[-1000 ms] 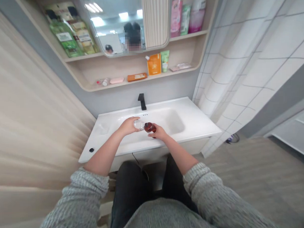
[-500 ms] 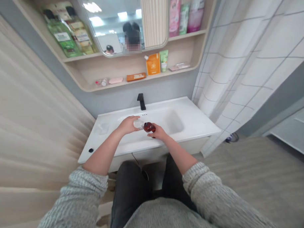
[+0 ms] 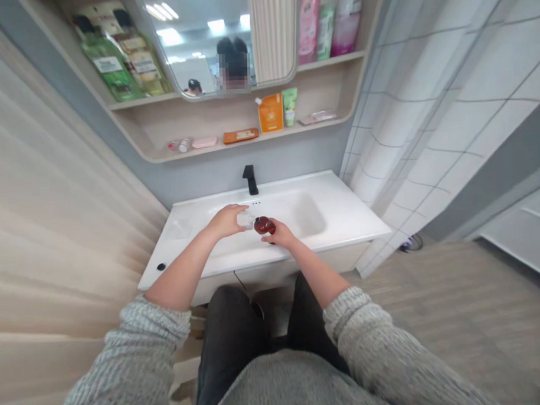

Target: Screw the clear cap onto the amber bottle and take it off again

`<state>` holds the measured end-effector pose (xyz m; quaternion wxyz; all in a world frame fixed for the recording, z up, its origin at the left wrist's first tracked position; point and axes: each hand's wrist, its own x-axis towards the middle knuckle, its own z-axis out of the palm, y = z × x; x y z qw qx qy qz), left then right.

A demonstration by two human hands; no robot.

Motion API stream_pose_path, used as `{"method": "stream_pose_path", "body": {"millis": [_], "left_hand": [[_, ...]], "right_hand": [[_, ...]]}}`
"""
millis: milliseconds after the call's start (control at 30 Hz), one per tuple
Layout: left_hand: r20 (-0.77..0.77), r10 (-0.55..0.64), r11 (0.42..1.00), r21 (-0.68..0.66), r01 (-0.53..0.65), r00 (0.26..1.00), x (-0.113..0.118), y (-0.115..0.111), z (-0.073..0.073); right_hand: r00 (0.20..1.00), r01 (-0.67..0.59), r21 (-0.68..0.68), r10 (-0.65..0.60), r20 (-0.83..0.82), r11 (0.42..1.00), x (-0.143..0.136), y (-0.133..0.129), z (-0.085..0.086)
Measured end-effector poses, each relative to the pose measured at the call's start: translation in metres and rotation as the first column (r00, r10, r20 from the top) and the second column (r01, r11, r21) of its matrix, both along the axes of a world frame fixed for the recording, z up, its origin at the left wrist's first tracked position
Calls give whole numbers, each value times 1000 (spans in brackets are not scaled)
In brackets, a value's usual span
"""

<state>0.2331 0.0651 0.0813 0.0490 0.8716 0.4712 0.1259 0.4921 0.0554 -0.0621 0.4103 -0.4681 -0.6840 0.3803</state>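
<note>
Over the white sink (image 3: 284, 240), my left hand (image 3: 226, 220) is closed around a small clear container (image 3: 244, 220), perhaps a cup or bottle. My right hand (image 3: 280, 233) grips a dark brown bottle (image 3: 264, 225), which is tilted with its neck toward the clear container. The two mouths meet or nearly meet; whether they touch I cannot tell. Any liquid passing between them is too small to make out. A small black cap (image 3: 161, 267) lies on the left part of the counter.
Behind the basin stands a black faucet (image 3: 250, 181). Above it, a shelf holds an orange pouch (image 3: 271, 113), a green tube (image 3: 290, 107) and a pink case (image 3: 205, 143). A clear tray (image 3: 180, 228) sits at the counter's left. A curtain (image 3: 75, 203) hangs at left.
Both hands keep nearly the same place, with the bottle and the clear container still held mouth to mouth. The view has shifted very slightly.
</note>
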Motion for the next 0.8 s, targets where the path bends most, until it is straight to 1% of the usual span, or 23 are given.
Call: {"method": "stream_pose_path", "body": {"millis": [200,367,567,800], "left_hand": [[-1,-13,1000,1,13,1000,0,1,1],[1,-18,1000,6,18,1000,0,2,1],[-10,-12,1000,8,12,1000,1,-1,4],[-27,-5,1000,4,5,1000,3,-2,7]], "right_hand": [[1000,14,-4,-14,18,1000,0,-1,3],[1000,3,4,-3,1,1000,0,0,1],[1000,-8,0,8,-23,1000,0,1,-3],[999,-6,-8,5,-41,1000,0,-1,-1]]}}
